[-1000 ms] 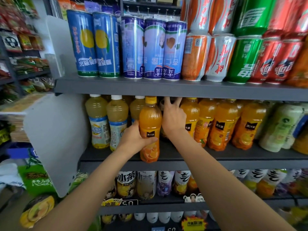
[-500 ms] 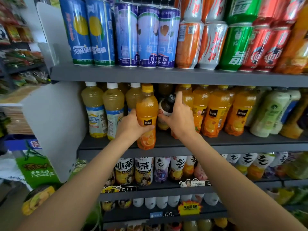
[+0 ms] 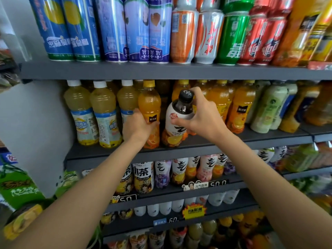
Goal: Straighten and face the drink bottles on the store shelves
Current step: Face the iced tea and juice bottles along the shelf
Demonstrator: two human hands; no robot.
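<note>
L hand [image 3: 137,125] grips orange juice bottle [image 3: 150,108] on shelf [image 3: 197,143]; R hand [image 3: 202,114] holds tilted black-cap bottle [image 3: 179,119] beside it.

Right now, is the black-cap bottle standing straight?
No, tipped. The black-cap bottle leans in the right hand; its cap tilts right.

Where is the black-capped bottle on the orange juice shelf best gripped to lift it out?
Grip the black-capped bottle at its narrow shoulder, coming from the front right as the right hand does: orange bottles crowd both sides, and the shelf above leaves little room over the cap.
</note>
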